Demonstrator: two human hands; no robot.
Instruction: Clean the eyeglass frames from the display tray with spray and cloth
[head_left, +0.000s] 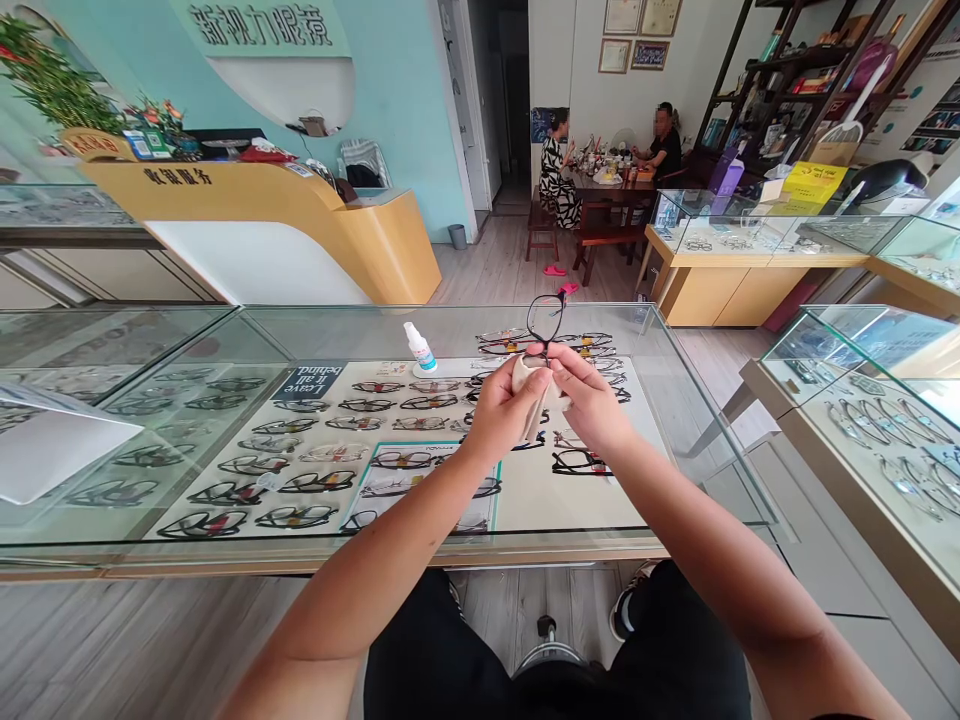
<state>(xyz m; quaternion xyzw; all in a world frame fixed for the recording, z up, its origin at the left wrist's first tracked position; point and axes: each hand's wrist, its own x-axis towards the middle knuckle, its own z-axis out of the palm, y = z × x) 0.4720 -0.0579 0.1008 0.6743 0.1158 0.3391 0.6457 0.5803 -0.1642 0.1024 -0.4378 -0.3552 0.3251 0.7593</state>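
Above the clear glass surface (341,338), my left hand (498,408) pinches folded beige cloth (530,414) while my right hand (589,398) clamps black-rimmed eyeglasses (545,318), wiping seemingly midway, one side wrapped, the other bare.

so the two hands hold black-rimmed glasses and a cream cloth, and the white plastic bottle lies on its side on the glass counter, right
No: the head view shows the white plastic bottle standing upright on the glass counter. The left hand and right hand do hold black-rimmed glasses and a cream cloth.
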